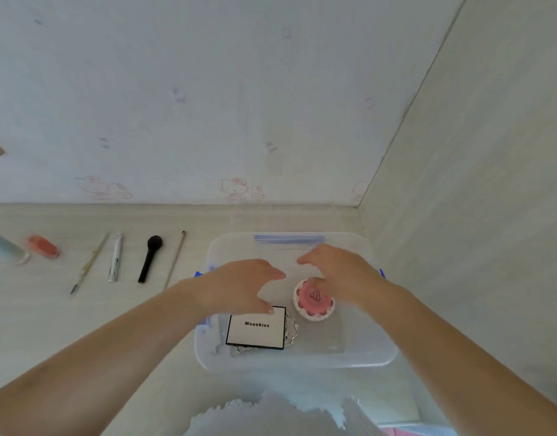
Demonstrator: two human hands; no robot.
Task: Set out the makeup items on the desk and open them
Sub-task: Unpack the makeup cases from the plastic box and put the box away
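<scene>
A clear plastic storage box (365, 357) sits on the desk in front of me. Inside lie a square white palette with a black edge (256, 328), resting on a silvery ornate item (291, 328), and a round pink compact (315, 299) with a scalloped white rim. My left hand (239, 283) hovers over the box with fingers spread, its thumb tip near the palette's top edge. My right hand (337, 269) is spread above the pink compact, thumb touching its top. Neither hand grips anything.
Laid out on the desk to the left are a thin brush (175, 261), a black powder brush (150, 258), a white pen-like tube (115, 258), a slim pencil brush (90, 264), an orange bottle (44, 247) and a pale blue tube (3, 245). Walls close the back and right.
</scene>
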